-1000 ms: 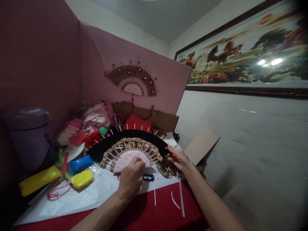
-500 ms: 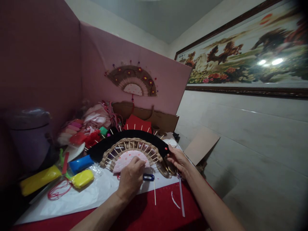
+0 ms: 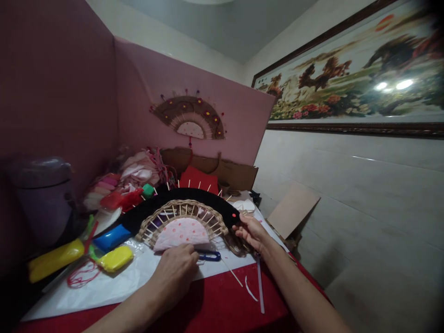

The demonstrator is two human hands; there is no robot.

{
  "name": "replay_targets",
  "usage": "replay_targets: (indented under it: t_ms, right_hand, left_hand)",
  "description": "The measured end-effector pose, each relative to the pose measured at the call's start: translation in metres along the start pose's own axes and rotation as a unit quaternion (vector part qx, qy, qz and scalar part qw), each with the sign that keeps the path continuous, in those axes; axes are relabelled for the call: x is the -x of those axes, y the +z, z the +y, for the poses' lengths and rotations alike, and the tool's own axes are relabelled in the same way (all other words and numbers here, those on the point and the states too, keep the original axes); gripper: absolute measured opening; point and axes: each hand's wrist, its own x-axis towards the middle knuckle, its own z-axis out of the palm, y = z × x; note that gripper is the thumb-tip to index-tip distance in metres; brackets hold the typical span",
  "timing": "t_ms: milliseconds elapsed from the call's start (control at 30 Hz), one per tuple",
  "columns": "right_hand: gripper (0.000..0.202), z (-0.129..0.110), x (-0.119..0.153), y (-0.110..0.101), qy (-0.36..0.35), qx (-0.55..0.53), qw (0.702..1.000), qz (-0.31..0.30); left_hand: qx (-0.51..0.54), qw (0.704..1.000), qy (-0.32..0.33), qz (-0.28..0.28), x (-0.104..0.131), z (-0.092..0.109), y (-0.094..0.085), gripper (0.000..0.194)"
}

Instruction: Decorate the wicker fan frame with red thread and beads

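A red cloth-covered surface [image 3: 222,305] carries a crinkled white plastic sheet [image 3: 114,286], and on the sheet lies a half-round handmade fan [image 3: 180,215]. The fan has a black felt outer band, a woven tan wicker arc inside it, thin pale wooden sticks poking out like spokes, and a pink dotted fabric half-circle at its centre. The left hand [image 3: 175,273] lies knuckles up at the fan's lower straight edge, fingers curled together, touching the pink fabric. The right hand [image 3: 251,231] pinches the right end of the black band between thumb and fingers. Just beside the left hand lies a blue plastic scissor handle [image 3: 210,255]. Left of the fan lie soft, glossy blocks of clay in wrappers, one blue [image 3: 111,237] and one yellow [image 3: 114,259]. A loose wooden stick [image 3: 232,273] rests between the two hands.
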Motion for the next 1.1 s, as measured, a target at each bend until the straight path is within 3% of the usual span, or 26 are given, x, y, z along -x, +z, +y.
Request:
replay_targets:
  t_ms: [67, 167, 267, 367, 500, 833, 1000, 1100]
  right_hand:
    - [0.017, -0.001, 0.001, -0.001, 0.006, 0.002, 1.0, 0.004]
    - [0.017, -0.003, 0.002, -0.002, 0.009, 0.004, 1.0, 0.006]
    - [0.015, -0.004, 0.006, -0.003, 0.006, 0.006, 1.0, 0.003]
    - [0.016, -0.004, 0.008, -0.002, -0.001, 0.009, 1.0, -0.004]
    - [0.017, -0.003, 0.008, -0.003, -0.009, 0.009, 1.0, -0.013]
    - [0.016, -0.001, 0.006, -0.007, -0.01, 0.024, 0.999, -0.028]
    - [0.016, -0.002, 0.007, -0.005, -0.004, 0.032, 0.999, -0.022]
    - [0.018, -0.003, 0.009, -0.004, 0.004, 0.038, 0.999, -0.018]
  left_hand:
    - [-0.014, 0.999, 0.037, 0.023, -0.003, 0.005, -0.005, 0.023]
    - [-0.015, 0.993, 0.073, 0.087, -0.026, 0.017, -0.017, 0.021]
    - [0.007, 0.985, 0.037, 0.169, -0.064, 0.029, -0.027, 0.021]
    - [0.043, 0.976, 0.006, 0.213, -0.102, 0.037, -0.024, 0.018]
    - [0.046, 0.975, 0.006, 0.215, -0.131, 0.043, -0.01, 0.017]
    - [0.03, 0.975, 0.048, 0.213, -0.137, 0.045, 0.001, 0.019]
    - [0.25, 0.941, 0.001, 0.23, -0.139, 0.042, 0.006, 0.018]
    - [0.323, 0.916, -0.035, 0.237, -0.141, 0.039, 0.007, 0.017]
